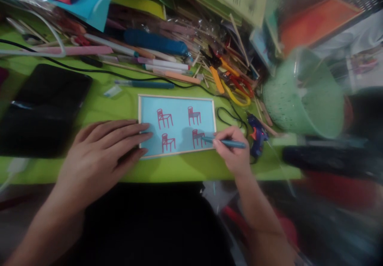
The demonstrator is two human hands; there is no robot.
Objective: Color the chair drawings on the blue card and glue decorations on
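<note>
The right hand [231,152] has its fingers [220,143] pinched around a blue pen [224,142], low on the barrel, with the tip down on the bottom-right chair drawing [198,137]. The left hand [104,154] lies flat, fingers slightly spread, with the fingertips [143,132] pressing the left edge of the blue card [177,124], which sits on the green counter [119,106] right at the near edge.

That's pretty much how I'd do it: a grip low on the pen gives short, controlled strokes, and the flat hand stops the card skating on the cloth. I'd press evenly with the left so the thin pale frame doesn't lift, and rest the heel of the right hand on the counter, not on the drawing, so nothing smears.

One thing to mind is the blue glue gun [257,135], just beside the right hand with its black cord [230,116] looped near the card's corner, so it's easy to bump. The scissors [233,86] and the green basket [302,94] sit further back.
</note>
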